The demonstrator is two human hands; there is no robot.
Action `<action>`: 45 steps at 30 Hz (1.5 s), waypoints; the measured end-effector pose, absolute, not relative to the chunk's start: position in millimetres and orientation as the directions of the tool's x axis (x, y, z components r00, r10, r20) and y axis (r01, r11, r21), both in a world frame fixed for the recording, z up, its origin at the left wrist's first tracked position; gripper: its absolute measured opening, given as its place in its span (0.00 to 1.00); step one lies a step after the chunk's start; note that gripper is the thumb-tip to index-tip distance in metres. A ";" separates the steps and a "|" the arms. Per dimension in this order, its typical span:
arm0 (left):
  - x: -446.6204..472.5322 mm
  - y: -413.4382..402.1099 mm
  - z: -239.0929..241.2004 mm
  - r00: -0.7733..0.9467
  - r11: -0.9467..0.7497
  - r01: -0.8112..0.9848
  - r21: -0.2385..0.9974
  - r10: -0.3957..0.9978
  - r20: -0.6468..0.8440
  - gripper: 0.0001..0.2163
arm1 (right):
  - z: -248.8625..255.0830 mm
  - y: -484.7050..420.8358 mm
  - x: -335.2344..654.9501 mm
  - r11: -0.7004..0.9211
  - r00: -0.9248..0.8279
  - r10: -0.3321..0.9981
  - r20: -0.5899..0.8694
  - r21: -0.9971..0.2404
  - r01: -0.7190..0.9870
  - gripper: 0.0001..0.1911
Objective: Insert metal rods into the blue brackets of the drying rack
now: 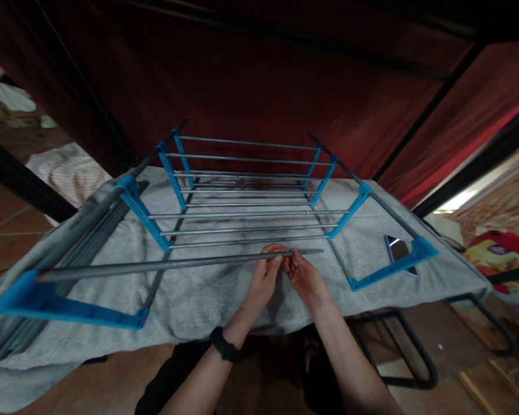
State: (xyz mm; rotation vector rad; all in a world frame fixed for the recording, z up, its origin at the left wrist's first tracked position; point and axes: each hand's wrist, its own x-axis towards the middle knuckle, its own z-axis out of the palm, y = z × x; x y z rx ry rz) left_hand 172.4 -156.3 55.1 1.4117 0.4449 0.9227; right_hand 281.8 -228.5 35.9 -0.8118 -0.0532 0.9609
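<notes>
A long grey metal tube [177,264] lies crosswise in front of me, its left end over the blue plastic bracket [69,305] at the near left. My left hand [266,268] is closed around the tube near its right end. Close beside it, my right hand [300,274] pinches the same tube, whose tapered tip sticks out to the right. Behind my hands stands a rack frame of grey side rails, blue brackets [350,212] and several crossbars [246,214]. Another blue bracket [393,265] at the near right has no bar on it.
Grey cloth [216,294] covers the surface under the frame. Several loose tubes [86,248] lie along the left side. A phone [400,251] rests by the right bracket. Dark red fabric [251,86] hangs behind, and a black metal chair frame [415,346] stands at lower right.
</notes>
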 end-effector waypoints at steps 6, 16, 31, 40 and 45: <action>158.4 -149.3 85.3 0.493 -0.448 -0.220 0.866 0.715 0.495 0.13 | 48.8 -230.1 276.7 0.188 0.560 0.777 -0.288 -0.742 -0.643 0.15; 111.0 -138.1 163.7 0.232 -0.712 -0.093 0.696 0.665 0.710 0.21 | 49.3 -232.0 280.5 0.169 0.640 0.717 -0.275 -0.823 -0.543 0.17; 123.4 -120.4 107.1 0.675 -0.895 0.196 0.401 0.420 0.606 0.17 | 56.8 -242.3 304.7 0.224 0.725 0.616 -0.307 -0.815 -0.535 0.10; 93.9 -88.8 66.7 0.754 -0.873 0.325 0.364 0.471 0.458 0.17 | 58.7 -252.5 318.0 0.277 0.768 0.564 -0.303 -0.807 -0.521 0.08; 92.0 -84.8 56.9 0.818 -0.865 0.356 0.352 0.471 0.331 0.17 | 56.7 -258.9 332.6 0.425 0.830 0.494 -0.261 -0.760 -0.492 0.07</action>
